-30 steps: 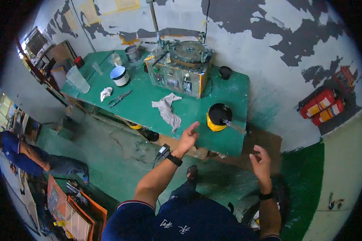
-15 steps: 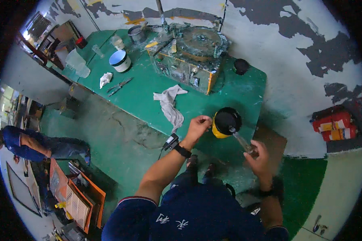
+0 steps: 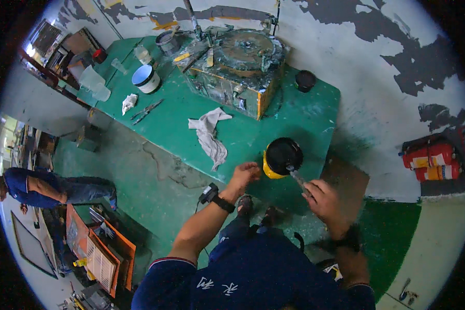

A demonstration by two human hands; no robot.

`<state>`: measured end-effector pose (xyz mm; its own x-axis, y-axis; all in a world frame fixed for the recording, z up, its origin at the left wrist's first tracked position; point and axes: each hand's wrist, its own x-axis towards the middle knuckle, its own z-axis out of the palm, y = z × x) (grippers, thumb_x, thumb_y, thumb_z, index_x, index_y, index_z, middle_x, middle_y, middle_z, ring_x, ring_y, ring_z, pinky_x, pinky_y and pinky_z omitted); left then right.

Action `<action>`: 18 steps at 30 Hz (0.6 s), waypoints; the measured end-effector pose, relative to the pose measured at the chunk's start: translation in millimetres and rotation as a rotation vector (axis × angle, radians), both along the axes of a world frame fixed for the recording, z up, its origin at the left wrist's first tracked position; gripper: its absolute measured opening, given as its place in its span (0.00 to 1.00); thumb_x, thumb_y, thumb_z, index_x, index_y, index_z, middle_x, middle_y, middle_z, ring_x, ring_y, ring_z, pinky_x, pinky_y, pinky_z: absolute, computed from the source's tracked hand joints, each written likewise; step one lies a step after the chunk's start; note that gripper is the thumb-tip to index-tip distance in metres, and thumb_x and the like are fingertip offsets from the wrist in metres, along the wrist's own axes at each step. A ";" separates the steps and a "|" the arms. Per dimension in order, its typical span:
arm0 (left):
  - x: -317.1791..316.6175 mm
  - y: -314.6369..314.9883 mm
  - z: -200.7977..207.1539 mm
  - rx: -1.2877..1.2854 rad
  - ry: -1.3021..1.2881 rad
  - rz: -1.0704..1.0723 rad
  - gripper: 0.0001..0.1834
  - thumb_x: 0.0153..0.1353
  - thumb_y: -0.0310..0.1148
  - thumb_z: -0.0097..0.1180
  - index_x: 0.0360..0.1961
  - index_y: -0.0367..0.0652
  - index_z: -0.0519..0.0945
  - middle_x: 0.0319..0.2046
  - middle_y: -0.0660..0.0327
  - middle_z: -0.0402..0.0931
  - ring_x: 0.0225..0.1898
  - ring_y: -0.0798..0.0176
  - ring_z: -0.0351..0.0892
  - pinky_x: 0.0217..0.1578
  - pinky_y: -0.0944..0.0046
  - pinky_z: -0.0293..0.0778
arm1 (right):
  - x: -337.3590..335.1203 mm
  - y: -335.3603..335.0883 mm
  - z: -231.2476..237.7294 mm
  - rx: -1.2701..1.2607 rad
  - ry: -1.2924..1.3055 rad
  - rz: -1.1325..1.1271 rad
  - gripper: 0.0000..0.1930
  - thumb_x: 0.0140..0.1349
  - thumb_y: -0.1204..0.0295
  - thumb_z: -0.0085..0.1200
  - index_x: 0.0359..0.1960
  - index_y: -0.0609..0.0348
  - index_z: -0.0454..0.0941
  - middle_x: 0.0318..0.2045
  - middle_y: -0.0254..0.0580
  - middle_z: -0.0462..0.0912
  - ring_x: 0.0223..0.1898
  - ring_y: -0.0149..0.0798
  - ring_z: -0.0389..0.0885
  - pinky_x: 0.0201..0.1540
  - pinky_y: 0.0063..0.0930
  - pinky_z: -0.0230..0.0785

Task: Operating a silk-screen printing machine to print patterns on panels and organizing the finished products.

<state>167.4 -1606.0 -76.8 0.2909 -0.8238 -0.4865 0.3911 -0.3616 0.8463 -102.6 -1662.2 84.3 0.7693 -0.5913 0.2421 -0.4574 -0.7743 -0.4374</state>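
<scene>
The right hand (image 3: 324,205) has its grip closed round a tool (image 3: 299,180) at the yellow-black pot's (image 3: 270,168) rim; the left hand (image 3: 244,175), half-open, appears empty.

On the table (image 3: 163,135): tub (image 3: 269,167) right of the rag (image 3: 210,135), machine (image 3: 227,85) behind both, pliers (image 3: 147,111) farther left.

From here I count: two hands (image 3: 243,177), one slim tool (image 3: 298,180), one yellow bucket (image 3: 270,169), one pale rag (image 3: 212,138), one crumpled white wad (image 3: 129,104), one blue-lined pot (image 3: 151,84), one boxy machine (image 3: 222,93), one tabletop (image 3: 165,133), two red extinguishers (image 3: 430,156), one co-worker (image 3: 46,187).
</scene>
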 end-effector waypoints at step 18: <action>-25.7 5.1 -20.6 -0.228 0.748 0.052 0.15 0.54 0.23 0.51 0.45 0.41 0.73 0.45 0.61 0.74 0.48 0.59 0.75 0.50 0.56 0.73 | 71.1 -58.0 74.9 0.215 0.312 0.145 0.09 0.54 0.71 0.58 0.33 0.63 0.76 0.31 0.52 0.79 0.34 0.56 0.78 0.38 0.45 0.71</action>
<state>141.7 -1600.8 -97.4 -0.0066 -0.9211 -0.3893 0.8985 -0.1763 0.4019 -31.5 -1720.1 159.2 0.8654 -0.4829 -0.1335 -0.4865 -0.7463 -0.4542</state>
